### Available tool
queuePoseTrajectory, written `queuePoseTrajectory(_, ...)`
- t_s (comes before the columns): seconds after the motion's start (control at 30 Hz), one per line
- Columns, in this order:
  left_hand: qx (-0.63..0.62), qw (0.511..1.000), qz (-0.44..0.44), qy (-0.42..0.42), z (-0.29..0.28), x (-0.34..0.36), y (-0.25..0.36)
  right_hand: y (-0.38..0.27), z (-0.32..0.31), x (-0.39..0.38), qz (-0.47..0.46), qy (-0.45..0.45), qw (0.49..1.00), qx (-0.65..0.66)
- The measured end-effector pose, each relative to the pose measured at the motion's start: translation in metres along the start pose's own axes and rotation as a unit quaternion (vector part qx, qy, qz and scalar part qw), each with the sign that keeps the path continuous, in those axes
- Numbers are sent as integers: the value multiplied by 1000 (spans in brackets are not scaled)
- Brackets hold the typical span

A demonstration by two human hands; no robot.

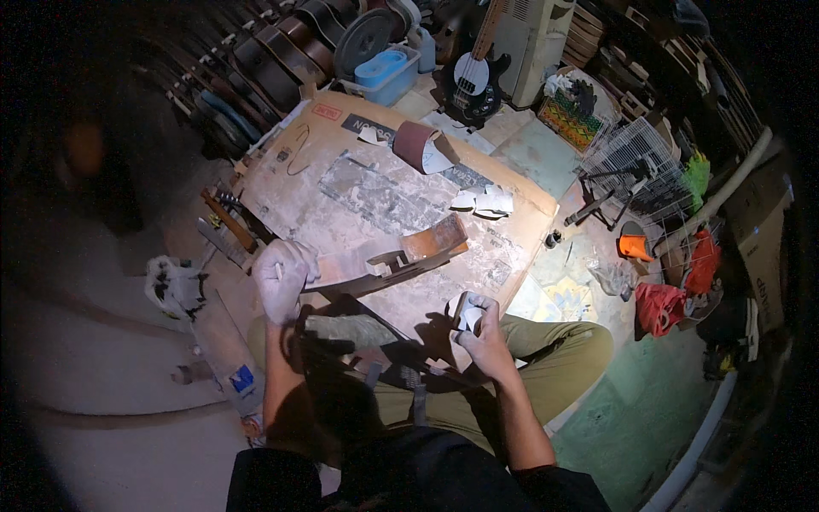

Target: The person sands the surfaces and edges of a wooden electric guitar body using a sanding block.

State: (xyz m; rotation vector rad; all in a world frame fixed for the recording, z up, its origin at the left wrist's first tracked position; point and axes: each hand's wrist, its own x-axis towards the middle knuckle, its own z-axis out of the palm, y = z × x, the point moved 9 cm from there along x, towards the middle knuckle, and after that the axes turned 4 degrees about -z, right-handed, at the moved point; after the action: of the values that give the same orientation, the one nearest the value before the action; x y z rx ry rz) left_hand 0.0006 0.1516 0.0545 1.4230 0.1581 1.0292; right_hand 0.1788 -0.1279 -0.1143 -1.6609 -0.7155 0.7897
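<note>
A curved wooden piece (437, 240), orange-brown at its right end and pale with dust toward the left, has slot-like cutouts near its middle. My left hand (285, 275), white with dust, is closed around its left end. A small pale stick-like bit shows at that hand's fingers; I cannot tell what it is. My right hand (486, 340), over my right leg and apart from the wood, grips a folded piece of sandpaper (469, 317) with a white back. Below them lies a dust-covered cardboard sheet (522, 189).
A curled brown sandpaper sheet (413, 146) and torn white paper scraps (493, 200) lie on the cardboard. Hand tools (229, 218) sit left. Several guitars (286, 51), a blue tub (384, 75) and a black bass (474, 81) stand beyond. A wire rack (631, 158) is right.
</note>
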Motion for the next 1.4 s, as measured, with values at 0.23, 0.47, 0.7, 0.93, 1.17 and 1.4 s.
queuePoseTrajectory(0.23, 400, 906, -32, 134, 17, 24, 34, -9, 22, -4, 164, -52, 911, 374)
queuePoseTrajectory(0.47, 656, 748, -93, 33, 47, 41, 37, -15, 32, 2, 144, -74, 656, 737)
queuePoseTrajectory(0.7, 816, 561, 9, -141, 92, 40, 18, -28, 28, 1, 124, -70, 644, 752)
queuePoseTrajectory(0.93, 718, 624, -194, -241, 81, 32, -62, 4, 31, -5, 181, -10, 860, 477)
queuePoseTrajectory(1.17, 681, 675, -175, -224, 98, 40, -78, -10, 0, 13, -38, 35, 991, -127)
queuePoseTrajectory(1.4, 668, 696, -153, -215, 82, 48, -86, 1, -13, 38, 40, 104, 993, -36)
